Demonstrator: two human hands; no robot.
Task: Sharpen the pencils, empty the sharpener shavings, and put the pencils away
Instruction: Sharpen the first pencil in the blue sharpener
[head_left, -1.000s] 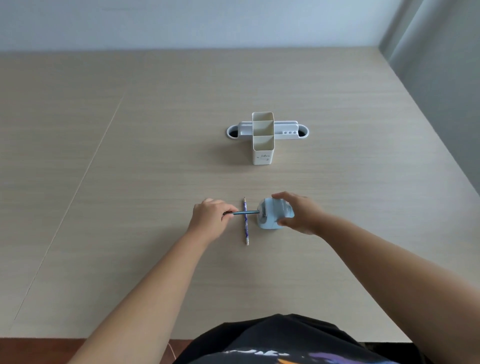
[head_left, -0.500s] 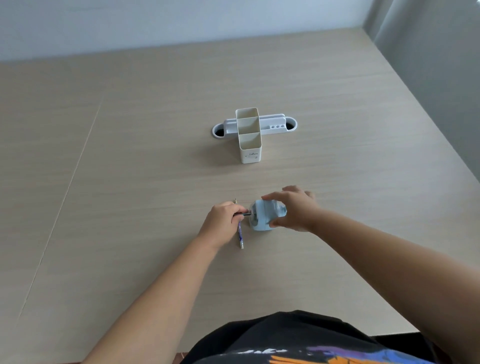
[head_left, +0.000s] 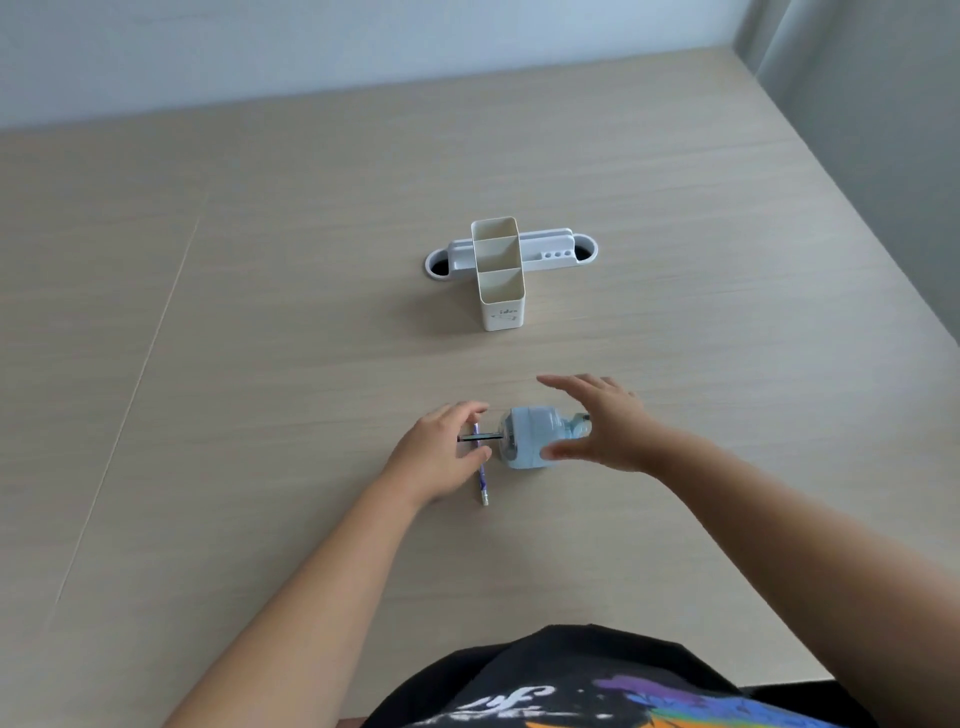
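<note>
Two pencils show: a dark pencil (head_left: 479, 438) stuck into the one light blue sharpener (head_left: 524, 437), and a purple pencil (head_left: 481, 470) lying flat on the table (head_left: 260, 364). One white pencil holder (head_left: 498, 280) with three compartments stands toward the table's far edge. Two hands are in view, the left hand (head_left: 441, 452) and the right hand (head_left: 605, 423).

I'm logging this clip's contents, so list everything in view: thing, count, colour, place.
Sharpener: one, light blue, near middle of table, on its side.
Dark pencil: one, dark, pushed into the sharpener's left end.
Purple pencil: one, purple with pale end, flat on table left of the sharpener, crossing under the dark pencil.
Pencil holder: one, cream, three compartments, farther back at centre.
Cable grommet: one, white, behind the holder.
Table: one, light wood.
Left hand: one, fingers at the dark pencil.
Right hand: one, open, around the sharpener's right end.
</note>
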